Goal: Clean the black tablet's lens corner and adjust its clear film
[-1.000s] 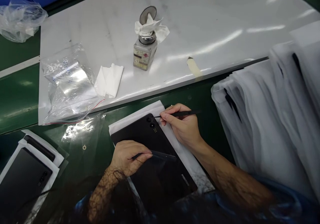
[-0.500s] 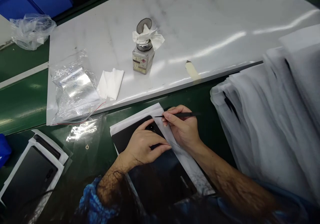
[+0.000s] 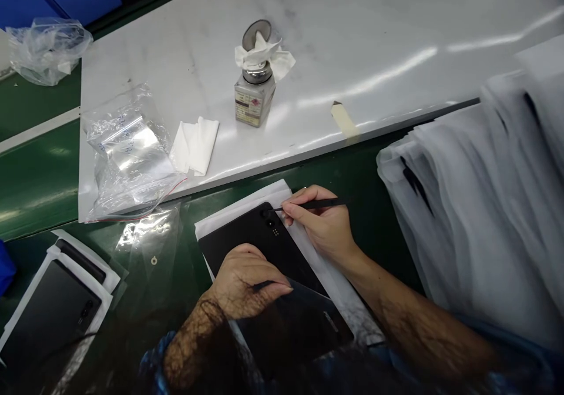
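A black tablet [image 3: 238, 233] lies back side up on white wrapping [image 3: 247, 206] in front of me. My right hand [image 3: 324, 221] grips black tweezers [image 3: 319, 204] like a pen, their tip at the upper camera lens [image 3: 267, 213] of the tablet. Thumb and fingers of my left hand [image 3: 249, 280] are pinched together above the tablet's middle. They hold the edge of a clear glossy film [image 3: 304, 294], which covers the lower part of the tablet's back. Part of the tablet is hidden under my left hand.
At the left lies another tablet [image 3: 50, 310] on white wrapping. A metal-capped bottle [image 3: 253, 101] with tissue, a folded white cloth [image 3: 196, 145] and clear plastic bags [image 3: 130, 148] rest on the white board. White foam sheets [image 3: 458, 207] hang at the right.
My left hand has moved down and left, away from the cameras, drawing the film's edge lower. The tweezers' tip has shifted left onto the upper lens.
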Demonstrator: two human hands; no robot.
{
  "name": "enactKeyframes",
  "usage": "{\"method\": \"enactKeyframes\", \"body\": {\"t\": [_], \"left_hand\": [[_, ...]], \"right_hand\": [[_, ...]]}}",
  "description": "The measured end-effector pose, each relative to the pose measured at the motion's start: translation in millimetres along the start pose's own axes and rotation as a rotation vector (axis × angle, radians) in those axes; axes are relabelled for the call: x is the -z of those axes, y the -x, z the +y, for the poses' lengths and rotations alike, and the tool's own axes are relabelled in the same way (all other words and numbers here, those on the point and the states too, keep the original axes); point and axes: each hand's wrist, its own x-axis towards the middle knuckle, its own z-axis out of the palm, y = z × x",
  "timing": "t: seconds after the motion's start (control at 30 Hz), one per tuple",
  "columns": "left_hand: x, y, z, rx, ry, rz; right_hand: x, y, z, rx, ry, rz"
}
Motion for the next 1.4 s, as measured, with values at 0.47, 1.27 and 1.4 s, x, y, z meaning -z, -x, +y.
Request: {"method": "enactKeyframes", "body": {"t": [0.47, 1.27, 1.4], "left_hand": [[1.0, -1, 2, 0.015, 0.008, -0.019], [23.2, 8, -8, 0.120, 0.125, 0.276], [23.8, 9, -11, 0.141, 0.153, 0.306]], "right_hand": [[-3, 2, -5, 0.012, 0.081, -0.038], [47, -6, -49, -0.112, -0.039, -0.543], [52, -6, -53, -0.086, 0.061, -0.705]]}}
